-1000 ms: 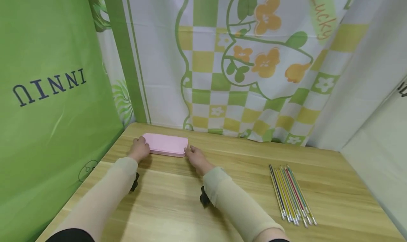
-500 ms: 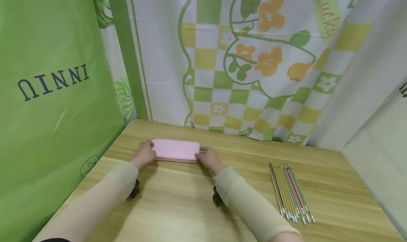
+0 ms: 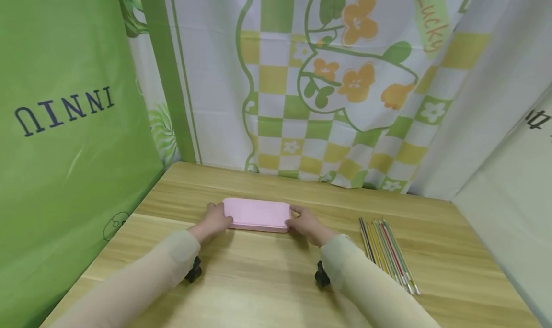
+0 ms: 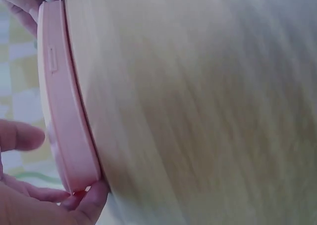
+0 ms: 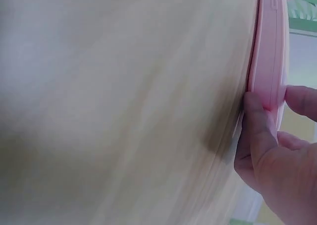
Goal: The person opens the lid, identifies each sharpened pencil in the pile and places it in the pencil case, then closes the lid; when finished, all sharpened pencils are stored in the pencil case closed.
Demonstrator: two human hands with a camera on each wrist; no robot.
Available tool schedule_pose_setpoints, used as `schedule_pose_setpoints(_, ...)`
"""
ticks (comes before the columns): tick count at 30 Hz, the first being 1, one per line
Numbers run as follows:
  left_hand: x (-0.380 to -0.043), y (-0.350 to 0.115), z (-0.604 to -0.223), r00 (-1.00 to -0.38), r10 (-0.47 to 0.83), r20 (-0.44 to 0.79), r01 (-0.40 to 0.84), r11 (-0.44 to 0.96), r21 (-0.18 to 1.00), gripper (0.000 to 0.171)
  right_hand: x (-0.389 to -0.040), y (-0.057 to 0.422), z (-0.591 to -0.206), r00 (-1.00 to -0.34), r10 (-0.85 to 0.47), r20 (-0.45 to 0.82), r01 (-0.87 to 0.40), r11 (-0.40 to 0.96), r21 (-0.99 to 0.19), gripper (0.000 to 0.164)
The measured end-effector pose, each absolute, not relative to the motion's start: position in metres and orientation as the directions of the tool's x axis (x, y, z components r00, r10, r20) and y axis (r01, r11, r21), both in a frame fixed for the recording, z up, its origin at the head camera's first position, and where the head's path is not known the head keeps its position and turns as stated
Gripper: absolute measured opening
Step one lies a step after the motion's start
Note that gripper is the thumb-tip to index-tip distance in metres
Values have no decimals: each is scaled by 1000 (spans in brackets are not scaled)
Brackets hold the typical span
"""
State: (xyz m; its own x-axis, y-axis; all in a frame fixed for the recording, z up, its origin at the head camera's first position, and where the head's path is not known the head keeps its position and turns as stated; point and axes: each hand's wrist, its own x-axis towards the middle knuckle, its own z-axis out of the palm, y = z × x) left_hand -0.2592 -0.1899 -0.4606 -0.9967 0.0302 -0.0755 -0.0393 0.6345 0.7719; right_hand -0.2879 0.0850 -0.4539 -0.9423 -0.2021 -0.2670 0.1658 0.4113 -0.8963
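On the wooden tabletop: a pink pencil case lies crosswise in front of the person, left of the middle, long side facing them; whether its underside touches the wood or is slightly raised, I cannot tell.
Pink pencil case, near side: a seam runs along it, and the wrist views show a small raised rectangle there, like a tab.
Left hand: pinches the case's left end, thumb at the near corner.
Right hand: pinches the right end, its digits at the near corner and the end.
Pencils: a bundle lying side by side to the right of the case, well apart from it, in dark blue, yellow, red and green; the right sleeve covers part of their near ends.
Left sleeve: pale, reaching in from the lower left.
Wrists: a small black device shows below each cuff.
Behind the table: a curtain in green, yellow and white checks, with orange flowers and the word "Lucky".
Left side: a green sheet with large upside-down dark letters.
Right side: a pale panel with dark marks near its upper edge.
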Motion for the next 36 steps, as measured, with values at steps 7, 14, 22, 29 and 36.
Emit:
schedule_pose_setpoints(7,-246,-170,-454,-991,93,-93,-5,681,732,72,-268,108,-447,-942,-198,-270,148,478,-866,64)
schedule_pose_setpoints(14,-244,-158,-458,-989,128,-80,27,668,744,79,-256,125,-448,-944,-202,-260,124,513,-849,66)
schedule_pose_setpoints(22,-239,-150,-458,-981,181,-71,74,685,724,86,-244,140,-449,-945,-186,-268,130,538,-833,66)
schedule_pose_setpoints(29,-247,-155,-461,-968,229,-99,70,631,773,83,-238,149,-448,-942,-221,-253,91,557,-825,66)
schedule_pose_setpoints(36,-250,-158,-464,-949,298,-103,128,662,738,105,-232,157,-444,-933,-271,-239,29,603,-798,68)
